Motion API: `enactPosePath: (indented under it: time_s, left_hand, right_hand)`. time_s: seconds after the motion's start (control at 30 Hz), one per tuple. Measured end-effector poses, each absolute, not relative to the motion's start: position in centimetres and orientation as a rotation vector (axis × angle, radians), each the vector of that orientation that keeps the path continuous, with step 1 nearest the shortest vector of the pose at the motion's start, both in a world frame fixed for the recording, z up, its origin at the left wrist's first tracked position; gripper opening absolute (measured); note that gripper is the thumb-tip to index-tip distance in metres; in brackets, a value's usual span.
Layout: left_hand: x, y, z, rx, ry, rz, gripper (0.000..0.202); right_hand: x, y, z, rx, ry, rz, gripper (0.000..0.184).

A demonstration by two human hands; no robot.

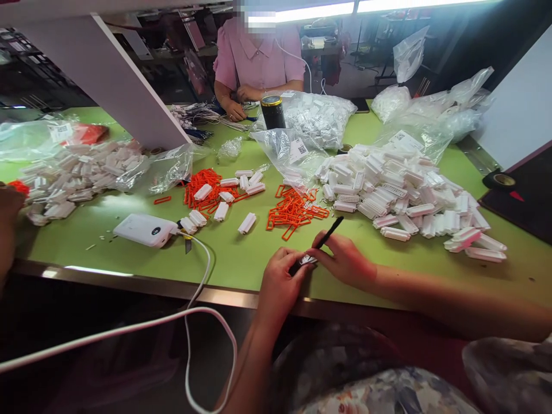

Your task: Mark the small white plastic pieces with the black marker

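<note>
Near the front edge of the table, my left hand (pixel 280 282) is closed around a small white plastic piece (pixel 307 260) with something dark beside it; the fingers hide most of both. My right hand (pixel 349 261) pinches a slim black stick-like tool (pixel 331 231), tilted with its upper end to the right. Its lower end lies between the hands, close to the white piece. Just beyond them is a pile of orange rectangular frames (pixel 291 210). White plastic connector housings (pixel 388 184) are heaped to the right of the frames.
A white power bank (pixel 144 230) with a cable (pixel 209 259) lies left. More orange frames (pixel 204 187) and loose housings (pixel 247 223) sit mid-table. A black can (pixel 273 113) and plastic bags (pixel 319 118) stand behind. A person (pixel 259 63) works opposite; another hand (pixel 9 213) shows far left.
</note>
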State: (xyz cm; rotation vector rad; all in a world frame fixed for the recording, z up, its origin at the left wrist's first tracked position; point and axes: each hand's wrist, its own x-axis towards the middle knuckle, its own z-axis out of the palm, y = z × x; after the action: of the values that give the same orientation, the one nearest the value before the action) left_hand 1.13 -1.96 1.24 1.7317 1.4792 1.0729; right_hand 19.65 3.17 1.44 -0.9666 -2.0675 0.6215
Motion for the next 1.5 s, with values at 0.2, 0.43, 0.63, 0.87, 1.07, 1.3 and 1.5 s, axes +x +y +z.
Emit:
enactPosePath:
  time_s: [0.2,0.43,0.63,0.87,1.07,1.3,1.5]
  left_hand:
    - [1.2,-1.9,1.4,1.722,1.491,1.063,0.014]
    - [1.1,-1.8,1.1,1.728,1.510,1.051,0.013]
    - [1.0,-1.7,1.0,1.758,1.516,1.024,0.021]
    - [1.1,-1.8,1.1,1.811,1.525,1.028,0.021]
    - [1.1,-1.9,1.1,1.799,1.508,1.037,0.021]
    - [1.1,-2.0,1.0,1.801,1.502,1.035,0.020]
    - [1.2,-1.9,1.3,1.793,1.523,1.037,0.014]
  right_hand:
    - [19.4,3.0,1.6,-0.968,-2.144,0.546,0.025]
    - [19.4,3.7,2.1,-1.026,-2.098,0.726,0.023]
    - [19.5,4.3,2.6,-1.025,-1.828,1.011,0.037]
    - [19.3,3.9,2.5,-1.003,-1.845,0.998,0.033]
    - [19.3,4.0,2.3,-1.000,-1.854,1.002,0.035]
    - [19.3,3.8,2.0,-0.993,-1.856,0.976,0.036]
    - [19.3,3.4,2.1,-1.028,-1.994,0.779,0.033]
